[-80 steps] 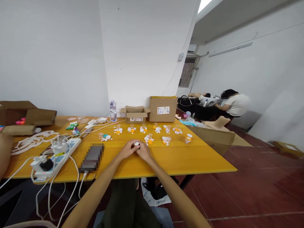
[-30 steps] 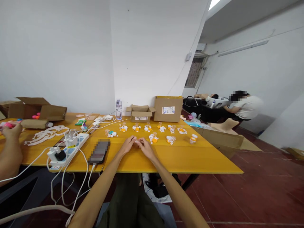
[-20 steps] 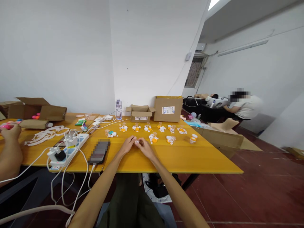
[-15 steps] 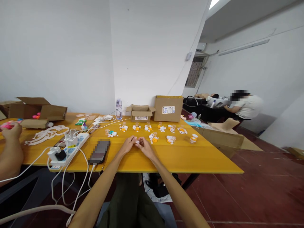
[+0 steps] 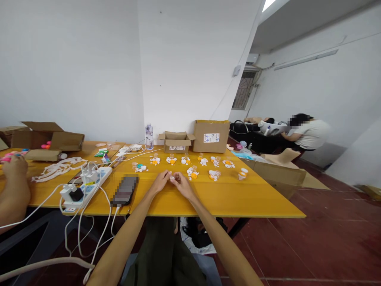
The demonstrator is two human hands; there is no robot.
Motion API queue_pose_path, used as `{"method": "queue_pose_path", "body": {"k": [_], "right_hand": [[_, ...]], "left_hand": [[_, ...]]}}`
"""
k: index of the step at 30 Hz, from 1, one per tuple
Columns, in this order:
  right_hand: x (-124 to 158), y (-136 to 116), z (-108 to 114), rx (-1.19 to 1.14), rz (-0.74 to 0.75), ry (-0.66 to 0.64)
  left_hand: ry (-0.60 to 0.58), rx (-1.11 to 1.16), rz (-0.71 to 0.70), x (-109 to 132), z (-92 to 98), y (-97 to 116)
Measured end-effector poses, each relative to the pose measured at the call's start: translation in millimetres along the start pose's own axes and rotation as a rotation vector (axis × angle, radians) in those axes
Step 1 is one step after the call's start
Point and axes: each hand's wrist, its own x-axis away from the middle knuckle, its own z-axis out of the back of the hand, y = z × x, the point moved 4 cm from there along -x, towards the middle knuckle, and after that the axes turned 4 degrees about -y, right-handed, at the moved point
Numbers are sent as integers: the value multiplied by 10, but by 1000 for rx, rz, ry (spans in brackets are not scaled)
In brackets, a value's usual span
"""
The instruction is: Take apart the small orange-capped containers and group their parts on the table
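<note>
Over the orange table [image 5: 238, 198], my left hand [image 5: 161, 180] and my right hand [image 5: 182, 185] meet at the fingertips. Between them is a small round white part [image 5: 172, 178], mostly covered by the fingers; its exact kind is too small to tell. Both hands are closed on it. Just beyond them lie little piles of white and orange plastic pieces with clear cups, the nearest being a pile [image 5: 193, 173] right of my right hand. Another pile [image 5: 214, 175] sits farther right. A stack of white and orange round containers [image 5: 243, 173] stands near the right edge.
A phone [image 5: 125, 190] and a power strip [image 5: 89, 188] with tangled white cables lie on the left. Cardboard boxes [image 5: 210, 137] and a bottle [image 5: 149, 136] stand by the wall. Another person's hand [image 5: 14, 167] works at far left; a seated person [image 5: 309, 133] is at right.
My hands stay nearly in place, with only slight finger movement around the white part. At far left, the other person's hand has shifted slightly with a pink thing.
</note>
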Motion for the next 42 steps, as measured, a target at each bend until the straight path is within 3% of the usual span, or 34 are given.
{"method": "queue_pose_path", "body": {"k": [42], "right_hand": [[6,20,-28,-29,19,-5]], "left_hand": [[19,-78,30,33,-3,16]]}}
